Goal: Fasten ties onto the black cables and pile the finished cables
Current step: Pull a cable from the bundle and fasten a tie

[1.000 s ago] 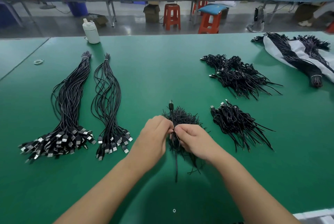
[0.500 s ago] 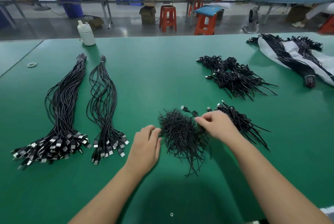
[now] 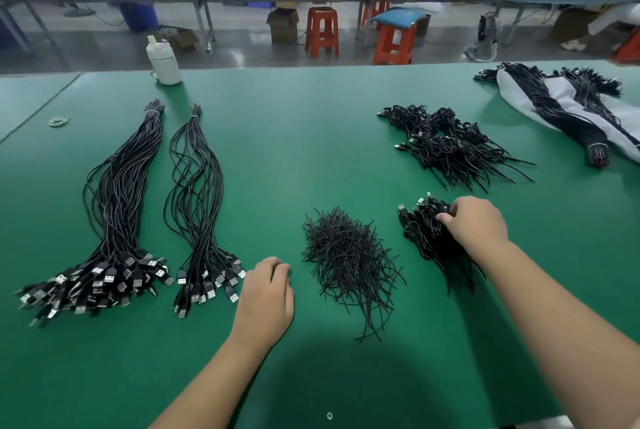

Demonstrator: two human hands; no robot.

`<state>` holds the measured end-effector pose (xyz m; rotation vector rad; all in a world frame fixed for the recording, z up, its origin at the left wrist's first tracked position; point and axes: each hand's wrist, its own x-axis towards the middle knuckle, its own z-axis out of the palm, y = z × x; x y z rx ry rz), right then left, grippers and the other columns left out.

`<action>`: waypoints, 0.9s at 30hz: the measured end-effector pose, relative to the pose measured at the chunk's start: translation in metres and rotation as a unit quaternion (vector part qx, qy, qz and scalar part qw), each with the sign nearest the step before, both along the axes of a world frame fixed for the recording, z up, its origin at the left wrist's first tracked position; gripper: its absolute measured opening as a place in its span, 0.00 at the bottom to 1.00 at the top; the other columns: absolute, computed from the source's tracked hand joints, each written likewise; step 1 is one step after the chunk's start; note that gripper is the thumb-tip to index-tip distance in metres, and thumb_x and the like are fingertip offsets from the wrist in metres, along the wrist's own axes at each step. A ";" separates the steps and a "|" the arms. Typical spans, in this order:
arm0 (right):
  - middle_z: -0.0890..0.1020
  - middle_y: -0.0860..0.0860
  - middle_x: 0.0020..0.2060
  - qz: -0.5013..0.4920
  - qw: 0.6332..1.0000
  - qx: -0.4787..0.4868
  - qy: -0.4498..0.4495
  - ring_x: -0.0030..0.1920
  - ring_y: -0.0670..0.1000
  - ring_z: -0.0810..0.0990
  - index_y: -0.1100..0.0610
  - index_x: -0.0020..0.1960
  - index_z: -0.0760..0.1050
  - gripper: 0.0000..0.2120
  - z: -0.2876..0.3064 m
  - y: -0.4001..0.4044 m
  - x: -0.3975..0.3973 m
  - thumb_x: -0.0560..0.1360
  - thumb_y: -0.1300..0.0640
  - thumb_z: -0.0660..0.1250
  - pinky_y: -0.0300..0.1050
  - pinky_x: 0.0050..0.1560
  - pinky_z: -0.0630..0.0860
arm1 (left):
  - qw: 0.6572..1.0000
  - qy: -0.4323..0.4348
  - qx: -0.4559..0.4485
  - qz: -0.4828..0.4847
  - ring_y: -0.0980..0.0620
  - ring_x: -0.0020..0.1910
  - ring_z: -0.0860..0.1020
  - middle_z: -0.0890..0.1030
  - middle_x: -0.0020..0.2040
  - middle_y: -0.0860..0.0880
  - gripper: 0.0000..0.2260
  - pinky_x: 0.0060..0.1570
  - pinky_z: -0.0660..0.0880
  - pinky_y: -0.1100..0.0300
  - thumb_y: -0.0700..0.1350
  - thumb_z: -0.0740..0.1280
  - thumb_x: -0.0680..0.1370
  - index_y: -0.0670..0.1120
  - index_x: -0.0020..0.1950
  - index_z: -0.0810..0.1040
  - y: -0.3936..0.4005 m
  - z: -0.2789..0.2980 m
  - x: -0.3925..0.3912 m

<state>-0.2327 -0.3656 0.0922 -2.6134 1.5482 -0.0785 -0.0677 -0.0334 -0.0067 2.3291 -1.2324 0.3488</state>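
Right of the loose heap of thin black twist ties, the right hand pinched the light, floppy small pile of tied black cables; the left hand rested with fingers loosely curled, holding nothing.

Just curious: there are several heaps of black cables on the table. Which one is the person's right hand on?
The small heap of coiled cables nearest the person on the right, beside the loose ties. The right hand rests on it.

On the table, two long cable bundles lie at the left. The tie heap sits at lower centre, with the near cable pile to its right and a larger pile above that. A bottle stands upper left; a sheet lies upper right.
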 end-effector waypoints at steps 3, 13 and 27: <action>0.76 0.56 0.46 0.012 1.000 -0.016 -0.013 0.41 0.58 0.78 0.60 0.50 0.76 0.18 -0.007 0.004 0.000 0.78 0.45 0.69 0.51 0.43 0.79 | 1.000 0.001 -0.002 0.001 0.47 0.45 0.75 0.77 0.49 0.46 0.08 0.43 0.76 0.52 0.36 0.71 0.72 0.41 0.50 0.80 0.000 0.000 0.000; 0.80 0.52 0.49 0.149 0.969 -0.081 -0.177 0.36 0.49 0.76 0.57 0.57 0.77 0.09 -0.019 0.050 0.018 0.80 0.55 0.63 0.40 0.31 0.68 | 1.000 0.002 -0.002 0.005 0.48 0.45 0.75 0.78 0.47 0.47 0.09 0.43 0.75 0.53 0.35 0.72 0.70 0.42 0.48 0.80 0.000 -0.002 0.001; 0.74 0.48 0.54 0.042 0.944 0.096 -0.313 0.44 0.40 0.73 0.53 0.59 0.74 0.09 -0.109 0.104 0.017 0.81 0.52 0.61 0.40 0.44 0.69 | 1.000 -0.004 0.020 0.007 0.48 0.48 0.76 0.79 0.47 0.50 0.07 0.45 0.73 0.55 0.37 0.71 0.70 0.45 0.47 0.81 0.001 0.000 0.002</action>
